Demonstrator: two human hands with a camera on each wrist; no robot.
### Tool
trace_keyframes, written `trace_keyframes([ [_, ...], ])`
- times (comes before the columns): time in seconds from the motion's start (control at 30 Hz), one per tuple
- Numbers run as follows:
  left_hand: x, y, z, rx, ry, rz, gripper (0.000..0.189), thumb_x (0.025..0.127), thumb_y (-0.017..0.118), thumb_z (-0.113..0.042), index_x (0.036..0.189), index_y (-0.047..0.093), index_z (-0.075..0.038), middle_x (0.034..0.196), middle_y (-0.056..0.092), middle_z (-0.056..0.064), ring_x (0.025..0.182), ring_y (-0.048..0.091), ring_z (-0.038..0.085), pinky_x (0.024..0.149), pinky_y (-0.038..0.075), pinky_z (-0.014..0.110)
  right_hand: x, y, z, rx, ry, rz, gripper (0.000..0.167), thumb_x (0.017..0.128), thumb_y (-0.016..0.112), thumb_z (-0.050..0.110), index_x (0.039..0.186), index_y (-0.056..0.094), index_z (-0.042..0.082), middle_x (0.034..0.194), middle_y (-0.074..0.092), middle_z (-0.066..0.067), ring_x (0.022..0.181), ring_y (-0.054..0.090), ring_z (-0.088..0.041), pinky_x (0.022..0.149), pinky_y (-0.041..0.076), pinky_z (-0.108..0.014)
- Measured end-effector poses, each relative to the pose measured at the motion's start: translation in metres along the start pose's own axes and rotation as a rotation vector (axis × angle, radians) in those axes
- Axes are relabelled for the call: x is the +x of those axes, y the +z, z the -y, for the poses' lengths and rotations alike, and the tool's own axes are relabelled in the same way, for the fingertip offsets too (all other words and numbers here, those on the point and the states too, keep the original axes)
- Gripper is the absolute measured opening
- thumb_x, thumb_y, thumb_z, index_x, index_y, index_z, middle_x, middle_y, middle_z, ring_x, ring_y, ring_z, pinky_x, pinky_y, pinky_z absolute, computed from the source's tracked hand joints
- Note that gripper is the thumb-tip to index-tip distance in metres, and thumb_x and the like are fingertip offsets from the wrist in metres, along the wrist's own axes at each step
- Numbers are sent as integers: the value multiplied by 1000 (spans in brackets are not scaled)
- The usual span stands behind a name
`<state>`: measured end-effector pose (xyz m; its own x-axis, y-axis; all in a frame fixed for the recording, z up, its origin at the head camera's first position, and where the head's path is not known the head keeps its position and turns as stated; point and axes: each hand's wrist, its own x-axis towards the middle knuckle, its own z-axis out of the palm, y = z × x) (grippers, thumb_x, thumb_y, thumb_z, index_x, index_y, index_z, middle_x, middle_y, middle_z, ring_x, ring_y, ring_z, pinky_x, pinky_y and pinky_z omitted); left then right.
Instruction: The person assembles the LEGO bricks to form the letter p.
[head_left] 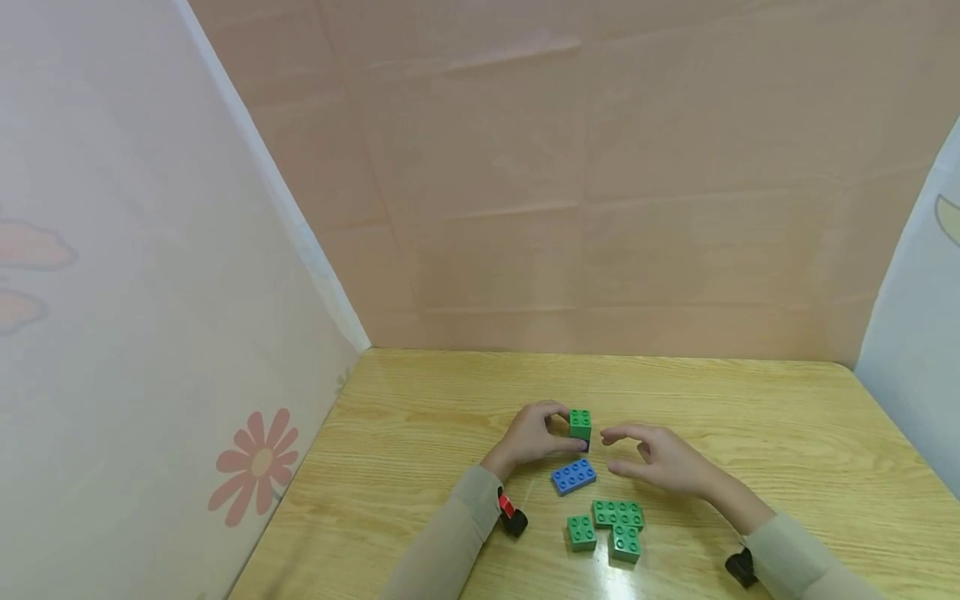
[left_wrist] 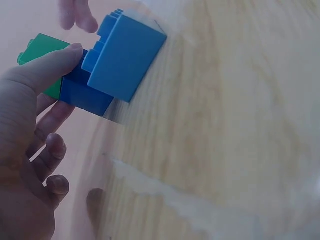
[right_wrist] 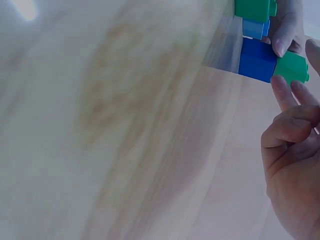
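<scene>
A green building brick (head_left: 581, 425) is stacked on a dark blue building brick (left_wrist: 87, 95), standing on the table. My left hand (head_left: 534, 435) holds this stack from the left, thumb in front and fingers behind. To the right of the stack is my right hand (head_left: 667, 460), its fingers spread and slightly bent with nothing in them. In the right wrist view its fingertips (right_wrist: 281, 90) appear close to the stack; whether they touch cannot be told there, but the head view shows a gap. A lighter blue eight-stud brick (head_left: 573, 477) lies just in front of the stack.
Nearer the front of the wooden table (head_left: 420, 417) lie a long green brick (head_left: 617, 513), a short green brick (head_left: 626, 542) against it, and another short green brick (head_left: 581, 533) to their left. A cloth-like backdrop (head_left: 600, 208) rises behind the table.
</scene>
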<state>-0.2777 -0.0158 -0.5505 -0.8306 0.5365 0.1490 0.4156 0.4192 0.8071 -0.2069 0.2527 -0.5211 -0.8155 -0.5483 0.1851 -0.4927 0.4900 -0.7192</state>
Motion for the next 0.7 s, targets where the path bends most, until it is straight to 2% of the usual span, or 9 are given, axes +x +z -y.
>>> trace_keyframes([
  [0.07, 0, 0, 1, -7, -1, -2, 30, 82, 90, -40, 107, 74, -33, 106, 66, -23, 89, 57, 10, 74, 47, 26, -2, 0, 1, 17, 2, 16, 49, 98, 75, 30, 138, 63, 4, 127, 69, -10, 57, 40, -3, 56, 43, -26],
  [0.2, 0, 0, 1, -21, 2, -2, 30, 82, 90, -43, 106, 74, -33, 105, 66, -22, 89, 57, 13, 73, 47, 26, -6, -1, 5, 30, -1, 41, 50, 98, 76, 31, 138, 62, 4, 126, 69, -11, 50, 31, 3, 53, 41, -24],
  [0.3, 0, 0, 1, -30, 13, -2, 30, 83, 89, -44, 107, 74, -33, 106, 66, -22, 91, 58, 14, 75, 47, 26, -9, -1, 8, 17, 5, 63, 51, 98, 75, 32, 138, 62, 4, 125, 69, -10, 51, 33, 2, 54, 42, -25],
  [0.4, 0, 0, 1, -31, 26, -6, 30, 84, 88, -43, 108, 74, -31, 106, 66, -21, 89, 57, 13, 74, 47, 26, -14, -2, 9, -31, 0, 83, 50, 98, 75, 33, 139, 63, 6, 125, 70, -5, 69, 54, -1, 65, 50, -28],
  [0.43, 0, 0, 1, -33, 28, -7, 30, 84, 89, -42, 108, 74, -31, 106, 66, -21, 89, 57, 13, 74, 47, 26, -15, -1, 9, -48, -3, 88, 50, 98, 75, 33, 139, 63, 6, 125, 70, -4, 80, 61, -5, 70, 53, -31],
  [0.47, 0, 0, 1, -30, 30, -9, 30, 84, 88, -42, 108, 74, -31, 105, 66, -21, 88, 56, 13, 73, 47, 26, -16, -1, 8, -64, -7, 90, 50, 98, 75, 34, 139, 63, 7, 125, 70, -1, 93, 65, -10, 76, 54, -34],
  [0.53, 0, -1, 1, -27, 29, -12, 31, 84, 88, -42, 108, 74, -30, 104, 66, -20, 86, 55, 13, 71, 46, 25, -19, 0, 8, -95, -15, 99, 51, 99, 74, 36, 139, 63, 8, 125, 70, 2, 114, 64, -20, 84, 55, -42],
  [0.6, 0, -1, 0, -27, 25, -17, 32, 84, 88, -42, 109, 74, -29, 104, 66, -20, 84, 55, 13, 70, 46, 25, -21, 0, 7, -97, -9, 112, 52, 99, 74, 38, 140, 62, 8, 125, 70, 3, 117, 64, -24, 86, 55, -43],
  [0.7, 0, -1, 1, -26, 21, -24, 32, 84, 88, -42, 109, 74, -28, 103, 66, -20, 82, 54, 12, 69, 45, 24, -24, 2, 7, -116, -2, 125, 54, 98, 73, 42, 140, 63, 9, 126, 70, 4, 117, 64, -22, 87, 55, -41],
])
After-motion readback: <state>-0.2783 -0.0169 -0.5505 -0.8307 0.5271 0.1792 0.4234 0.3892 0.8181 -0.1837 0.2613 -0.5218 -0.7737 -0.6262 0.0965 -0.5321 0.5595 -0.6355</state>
